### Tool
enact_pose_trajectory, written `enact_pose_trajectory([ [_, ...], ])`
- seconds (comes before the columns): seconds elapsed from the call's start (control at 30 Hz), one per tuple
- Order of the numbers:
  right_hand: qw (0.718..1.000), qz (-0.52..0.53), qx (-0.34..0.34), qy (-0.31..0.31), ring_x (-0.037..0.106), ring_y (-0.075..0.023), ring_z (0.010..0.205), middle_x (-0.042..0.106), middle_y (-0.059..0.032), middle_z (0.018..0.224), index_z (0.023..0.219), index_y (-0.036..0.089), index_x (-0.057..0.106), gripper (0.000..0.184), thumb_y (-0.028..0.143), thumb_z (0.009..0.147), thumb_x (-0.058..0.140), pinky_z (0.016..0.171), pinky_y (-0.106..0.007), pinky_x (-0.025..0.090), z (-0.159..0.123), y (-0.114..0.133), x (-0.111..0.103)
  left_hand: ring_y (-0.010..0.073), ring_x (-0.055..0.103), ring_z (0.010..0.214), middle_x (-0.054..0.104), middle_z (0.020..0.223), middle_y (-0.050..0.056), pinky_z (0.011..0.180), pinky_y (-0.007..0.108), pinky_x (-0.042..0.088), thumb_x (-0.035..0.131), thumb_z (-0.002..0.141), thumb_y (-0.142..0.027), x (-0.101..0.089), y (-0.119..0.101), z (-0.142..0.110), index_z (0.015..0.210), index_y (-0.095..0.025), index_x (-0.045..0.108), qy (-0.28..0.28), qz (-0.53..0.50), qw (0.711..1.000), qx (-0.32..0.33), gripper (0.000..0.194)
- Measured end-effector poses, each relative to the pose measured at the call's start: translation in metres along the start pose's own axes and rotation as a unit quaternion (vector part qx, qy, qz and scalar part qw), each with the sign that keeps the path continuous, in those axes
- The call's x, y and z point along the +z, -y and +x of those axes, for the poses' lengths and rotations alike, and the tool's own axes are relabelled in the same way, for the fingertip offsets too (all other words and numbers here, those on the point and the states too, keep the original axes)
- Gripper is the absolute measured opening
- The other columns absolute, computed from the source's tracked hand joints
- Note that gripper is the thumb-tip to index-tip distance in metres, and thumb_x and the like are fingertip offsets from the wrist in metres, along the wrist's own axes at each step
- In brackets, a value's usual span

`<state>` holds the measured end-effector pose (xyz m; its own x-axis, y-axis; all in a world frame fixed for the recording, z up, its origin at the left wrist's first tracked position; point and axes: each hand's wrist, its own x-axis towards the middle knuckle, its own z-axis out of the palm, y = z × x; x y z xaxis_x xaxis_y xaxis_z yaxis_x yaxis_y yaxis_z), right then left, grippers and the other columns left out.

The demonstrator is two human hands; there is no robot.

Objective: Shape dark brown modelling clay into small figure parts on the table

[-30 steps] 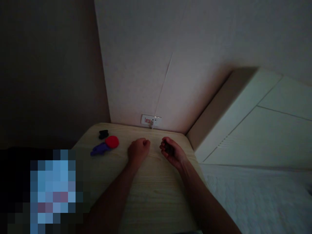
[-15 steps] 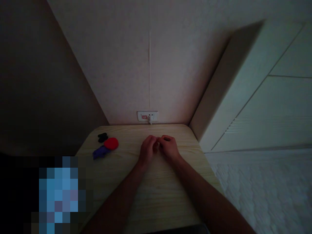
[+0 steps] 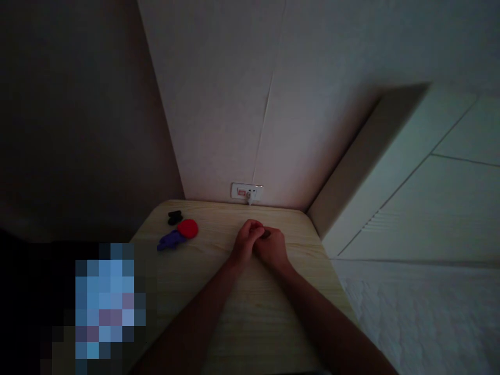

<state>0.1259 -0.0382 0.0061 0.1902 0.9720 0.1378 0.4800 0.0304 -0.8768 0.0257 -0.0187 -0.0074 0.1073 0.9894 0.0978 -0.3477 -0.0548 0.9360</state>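
Above the wooden tabletop [image 3: 238, 333], my left hand [image 3: 245, 244] and my right hand [image 3: 273, 249] meet close together. The fingers of both are curled and touch each other. Whatever they grip between them is hidden by the fingers, and I cannot make it out. To their left lies a round red disc [image 3: 188, 229], which touches or overlaps a purple, irregular-shaped piece [image 3: 172, 239]. Just behind these sit small black pieces [image 3: 175, 217].
A white wall socket [image 3: 247, 192] with a plug in it is set right behind the table's back edge. A pale cabinet [image 3: 390, 192] stands at the right, above a white quilted surface [image 3: 410, 317]. A pixelated patch covers the lower left.
My hands have come closer together, the right one now partly behind the left fingers. The small gap between them has closed. The camera view has tilted and shifted slightly.
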Motion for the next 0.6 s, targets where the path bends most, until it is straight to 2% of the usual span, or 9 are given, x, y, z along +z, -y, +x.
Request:
enact_pose_trajectory([
  [0.07,0.999,-0.039,-0.025,0.011,0.062,-0.0195,0.066,0.073,-0.0055,0.072,0.075,0.02,0.067,0.008,0.028,0.075,0.065,0.063,-0.03,0.044,0.001,0.003,-0.002,0.0181,0.064,0.084,0.067,0.084,0.002,0.081,0.03,0.051,0.076,0.068,-0.035,-0.001,-0.004,0.0,0.086,-0.018,0.065,-0.001,0.007,1.0,0.011,0.027],
  [0.13,0.998,-0.02,-0.044,0.031,0.067,-0.0223,0.077,0.076,-0.0077,0.087,0.092,0.021,0.064,0.021,0.028,0.072,0.069,0.07,-0.032,0.049,0.004,0.004,-0.003,0.0195,0.066,0.085,0.069,0.086,0.003,0.082,0.031,0.052,0.078,0.069,-0.034,-0.004,-0.007,0.002,0.088,-0.018,0.067,-0.014,0.016,1.0,0.023,0.027],
  [0.23,0.986,0.132,-0.062,0.081,0.069,-0.0231,0.095,0.074,-0.0072,0.107,0.112,0.023,0.055,0.049,0.03,0.068,0.076,0.084,-0.035,0.056,0.008,0.004,-0.001,0.0208,0.067,0.092,0.073,0.093,0.005,0.088,0.033,0.053,0.073,0.078,-0.04,-0.009,-0.01,0.006,0.093,-0.018,0.07,-0.041,0.021,0.998,0.038,0.027],
  [0.3,0.972,0.207,-0.061,0.093,0.067,-0.0232,0.106,0.071,-0.007,0.114,0.116,0.023,0.054,0.049,0.029,0.071,0.071,0.095,-0.037,0.055,0.009,0.003,0.002,0.0211,0.068,0.096,0.074,0.098,0.006,0.09,0.033,0.053,0.069,0.083,-0.043,-0.013,-0.01,0.008,0.098,-0.018,0.07,-0.052,0.018,0.998,0.043,0.029],
  [0.37,0.969,0.228,-0.054,0.084,0.065,-0.0236,0.113,0.07,-0.0077,0.118,0.117,0.023,0.059,0.04,0.029,0.078,0.063,0.101,-0.038,0.053,0.008,0.002,0.005,0.0212,0.068,0.097,0.074,0.101,0.007,0.089,0.032,0.053,0.067,0.086,-0.045,-0.017,-0.009,0.01,0.101,-0.018,0.07,-0.061,0.019,0.997,0.044,0.031],
  [0.5,0.978,0.176,-0.091,0.061,0.064,-0.0242,0.116,0.069,-0.0108,0.129,0.125,0.022,0.066,0.036,0.038,0.093,0.06,0.103,-0.04,0.052,0.006,-0.007,0.005,0.0196,0.066,0.093,0.071,0.099,0.005,0.083,0.029,0.053,0.062,0.092,-0.05,-0.019,-0.003,0.01,0.103,-0.019,0.067,-0.072,0.027,0.996,0.04,0.034],
  [0.6,0.979,0.178,-0.087,0.054,0.067,-0.0226,0.102,0.072,-0.0102,0.119,0.126,0.023,0.067,0.041,0.042,0.09,0.07,0.091,-0.038,0.056,0.004,-0.015,0.005,0.0179,0.063,0.087,0.066,0.093,0.003,0.079,0.028,0.052,0.056,0.096,-0.056,-0.016,0.0,0.009,0.097,-0.021,0.064,-0.085,0.04,0.995,0.043,0.036],
])
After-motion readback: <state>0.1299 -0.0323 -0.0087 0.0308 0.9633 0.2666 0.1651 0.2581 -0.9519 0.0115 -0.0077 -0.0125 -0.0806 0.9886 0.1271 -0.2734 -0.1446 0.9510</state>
